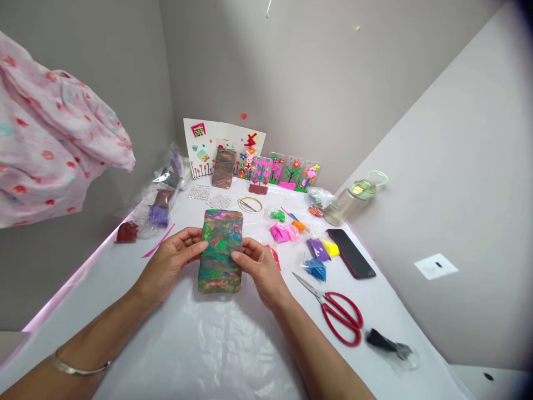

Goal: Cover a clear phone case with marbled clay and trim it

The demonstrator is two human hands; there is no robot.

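Observation:
A flat rectangular panel (220,253), covered in swirled green, blue, pink and brown, is held upright above the white-covered table (216,344). My left hand (175,258) pinches its left edge, thumb on the front face. On the opposite edge, my right hand (260,269) grips with its thumb in front and fingers behind. Just behind the right hand is a red packet (273,256), partly hidden. Beyond the panel lie sheets of small gems (219,201) and a yellow ring (260,204) with tweezers.
Red-handled scissors (341,318), a dark phone (351,254) and colored clay packets (318,249) lie right. A bottle (353,197) leans behind them. Decorated cases (293,169) and a brown case (224,168) stand at the back. More bags (159,215) line the left edge.

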